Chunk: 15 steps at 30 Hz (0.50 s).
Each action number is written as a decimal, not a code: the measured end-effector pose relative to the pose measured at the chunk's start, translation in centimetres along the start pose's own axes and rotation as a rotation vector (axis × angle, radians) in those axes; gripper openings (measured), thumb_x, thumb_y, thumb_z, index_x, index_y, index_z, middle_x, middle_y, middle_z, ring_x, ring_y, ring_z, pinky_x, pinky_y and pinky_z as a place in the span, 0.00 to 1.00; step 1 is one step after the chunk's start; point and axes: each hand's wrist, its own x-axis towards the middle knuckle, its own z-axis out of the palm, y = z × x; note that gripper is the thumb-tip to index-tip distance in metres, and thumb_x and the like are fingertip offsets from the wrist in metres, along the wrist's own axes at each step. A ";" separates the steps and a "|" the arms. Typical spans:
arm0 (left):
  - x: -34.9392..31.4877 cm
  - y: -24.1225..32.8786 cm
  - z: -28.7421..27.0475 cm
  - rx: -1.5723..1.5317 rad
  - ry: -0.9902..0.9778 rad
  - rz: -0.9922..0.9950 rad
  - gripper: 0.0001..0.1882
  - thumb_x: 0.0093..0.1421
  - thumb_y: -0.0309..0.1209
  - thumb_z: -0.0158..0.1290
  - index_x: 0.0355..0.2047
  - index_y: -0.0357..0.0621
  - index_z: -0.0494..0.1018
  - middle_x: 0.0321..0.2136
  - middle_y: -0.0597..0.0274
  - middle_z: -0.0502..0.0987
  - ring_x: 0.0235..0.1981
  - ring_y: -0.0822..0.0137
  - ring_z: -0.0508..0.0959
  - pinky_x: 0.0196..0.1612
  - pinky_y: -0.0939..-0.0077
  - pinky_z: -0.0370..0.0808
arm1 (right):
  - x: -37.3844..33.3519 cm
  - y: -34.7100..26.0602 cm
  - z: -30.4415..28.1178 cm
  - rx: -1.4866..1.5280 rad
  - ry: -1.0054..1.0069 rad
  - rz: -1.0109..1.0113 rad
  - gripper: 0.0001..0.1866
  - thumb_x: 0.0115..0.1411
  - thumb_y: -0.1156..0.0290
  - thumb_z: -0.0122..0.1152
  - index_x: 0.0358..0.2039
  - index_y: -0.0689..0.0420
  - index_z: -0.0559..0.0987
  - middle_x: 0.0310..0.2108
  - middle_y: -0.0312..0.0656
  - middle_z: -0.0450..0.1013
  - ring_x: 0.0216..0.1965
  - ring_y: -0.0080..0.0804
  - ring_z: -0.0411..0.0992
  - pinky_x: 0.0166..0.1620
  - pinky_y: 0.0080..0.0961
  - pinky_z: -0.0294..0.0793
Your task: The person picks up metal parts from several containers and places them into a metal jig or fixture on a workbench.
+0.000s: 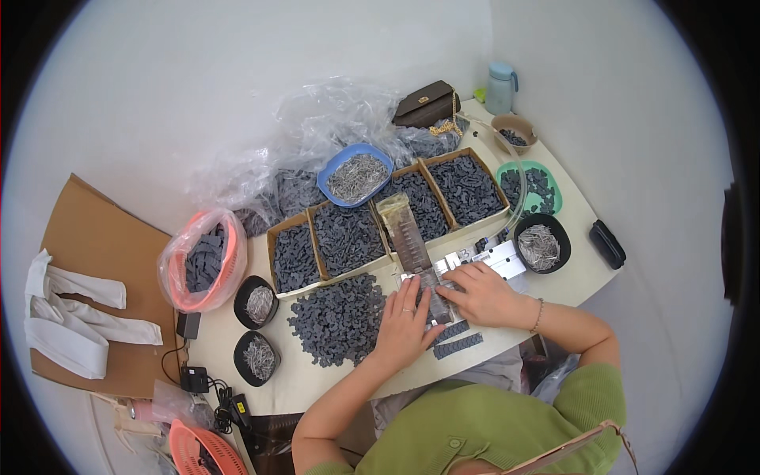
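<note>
My left hand (404, 323) lies with its fingers stretched over the left side of a metal fixture (405, 277). From the right, my right hand (484, 297) rests its spread, slightly bent fingers on the same fixture. Dark grey pieces sit between the hands, partly hidden by the fingers. Just beyond them stands a clear scaled chute (408, 237) with yellowish tape at its top. A white-and-silver block (503, 260) adjoins the fixture on the right. On the near side lies a row of joined dark grey pieces (459, 346). Left of my left hand spreads a heap of small dark grey parts (336, 318).
Behind the hands, a divided cardboard box (348, 237) holds dark parts, with a blue basin (355, 175) of metal pins on it. Black bowls (543, 243) of pins stand at both sides. A green tray (530, 188), a black case (607, 244) and a pink basket (204, 260) surround the work.
</note>
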 end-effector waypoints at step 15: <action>0.1 0.2 -0.5 -0.039 0.062 -0.138 0.33 0.56 0.38 0.57 0.58 0.34 0.62 0.62 0.39 0.54 0.63 0.41 0.55 0.62 0.49 0.53 | 2.5 2.6 -0.5 -0.135 0.016 -0.213 0.18 0.49 0.67 0.58 0.42 0.50 0.82 0.42 0.41 0.70 0.42 0.34 0.68 0.45 0.30 0.65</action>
